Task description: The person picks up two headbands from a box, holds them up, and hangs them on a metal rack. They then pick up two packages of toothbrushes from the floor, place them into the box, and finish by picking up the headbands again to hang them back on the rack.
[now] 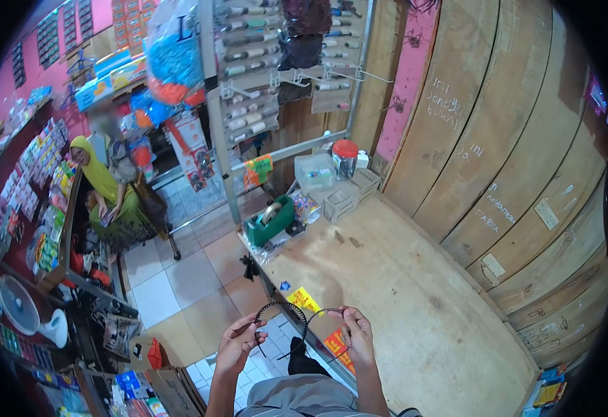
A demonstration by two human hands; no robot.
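My left hand point(240, 342) pinches one end of a black toothed headband point(280, 304), its arch upward. From my right hand point(357, 336), fingers closed, a thinner dark headband point(316, 317) curves toward the first one. The two hoops overlap in this view, close to each other. Both hands are up in front of my body, by the near left edge of the wooden table point(422, 306). Behind the hoops a yellow label point(305, 301) lies along that edge, and an orange label point(339, 349) shows beside my right hand.
A green tape dispenser point(270, 221) stands on the table's far left corner. Farther back are a clear plastic tub point(314, 172), a red-lidded jar point(345, 160) and cardboard boxes point(341, 201). Wooden planks point(485, 125) wall the right side. A person point(102, 184) sits at the left among shelves.
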